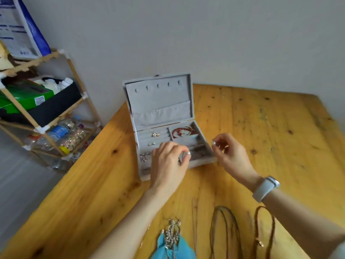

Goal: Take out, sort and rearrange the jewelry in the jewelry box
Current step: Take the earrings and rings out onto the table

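Jewelry box (158, 101) stands open on the wooden table (261, 128), toward its far left corner, lid raised upright against the wall side. The long axis of the box runs left to right, slightly skewed, with the hinge on the far edge and the tray opening toward the person. This orientation puts every compartment within reach of both hands.

Left hand (168, 161) hovers over the near part of the tray, fingers curled and pinching a small pale bead-like piece (187, 153), probably a pearl earring. Right hand (231, 152) is raised just beside the near right corner of the box, thumb and forefinger pinching a similar pale piece (214, 143). Holding one in each hand suggests a matched pair is being separated or compared before placement; motion blur prevents confirmation.

Within the tray, small studs (155, 134) sit in the ring-roll section on the left, and a red beaded bracelet (177, 132) lies in the far right compartment. The near right compartments appear nearly bare, though blur hides detail.

On the near edge of the table lie pieces already taken out: a blue feather earring with silver filigree (172, 240) and brown cord necklaces (227, 230), laid with their long axes running near to far, apart from one another, presumably to prevent tangling.

A white wristband (265, 189) sits on the right wrist. A bamboo shelf (43, 109) with bottles and boxes stands to the left.
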